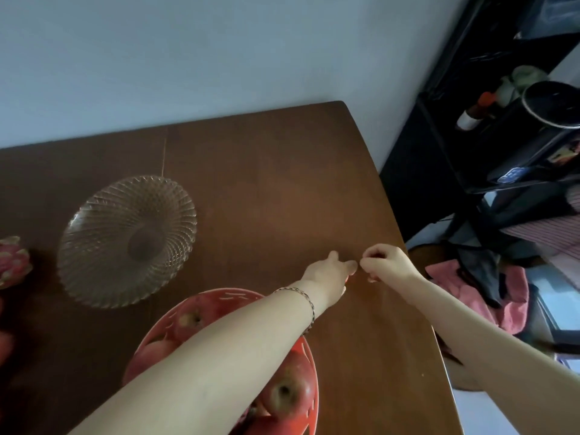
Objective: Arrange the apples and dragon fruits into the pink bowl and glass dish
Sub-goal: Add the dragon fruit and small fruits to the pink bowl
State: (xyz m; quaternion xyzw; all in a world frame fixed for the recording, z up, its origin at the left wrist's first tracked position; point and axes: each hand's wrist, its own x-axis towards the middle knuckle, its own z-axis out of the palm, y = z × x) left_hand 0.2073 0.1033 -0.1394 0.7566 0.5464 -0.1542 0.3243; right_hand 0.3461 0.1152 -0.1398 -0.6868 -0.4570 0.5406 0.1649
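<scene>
A pink bowl (238,295) stands at the table's near edge and holds several red apples: one (188,318) at the far side, one (287,394) at the near right. My left forearm crosses over the bowl and hides part of it. To the left of the bowl lies an empty patterned glass dish (94,287). A dragon fruit (12,259) lies at the far left edge of the view. My left hand (329,277) and my right hand (387,262) meet above the bare wood right of the bowl, fingers curled and fingertips touching, with nothing visible in them.
The brown wooden table (266,189) ends just right of my hands. Beyond that edge are a dark shelf unit (470,136) with bottles and a pot, and a pink cloth (514,296) on a seat. Something reddish (4,343) shows at the left edge.
</scene>
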